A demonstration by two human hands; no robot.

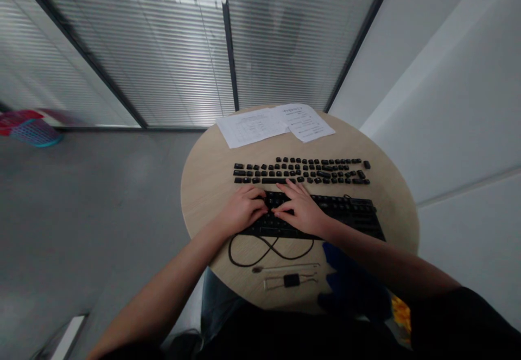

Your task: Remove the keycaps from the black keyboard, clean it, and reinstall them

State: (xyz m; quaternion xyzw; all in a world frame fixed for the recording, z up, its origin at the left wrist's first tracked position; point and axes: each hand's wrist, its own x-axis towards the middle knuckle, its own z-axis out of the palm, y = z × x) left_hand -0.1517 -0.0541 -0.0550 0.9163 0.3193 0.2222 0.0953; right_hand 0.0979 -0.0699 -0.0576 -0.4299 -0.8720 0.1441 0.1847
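A black keyboard (345, 213) lies on the round wooden table, and both hands work over its left half. My left hand (242, 209) rests at its left end, fingers curled and fingertips close together on the keys. From the right, my right hand (301, 210) reaches over it. Its thumb and index finger come together near the left fingertips, while its other fingers stretch towards the back edge. Whatever lies between the fingertips is too small to make out. Behind the keyboard, loose black keycaps (299, 174) are laid out in rows, with a long space bar keycap (277, 181) among them.
Printed sheets (254, 126) lie at the table's far edge. A looped cable (244, 265), a thin metal tool (288, 267) and a wire keycap puller (291, 280) lie in front. Blue cloth (342, 273) is at the near right. A blue basket (38, 133) stands on the floor.
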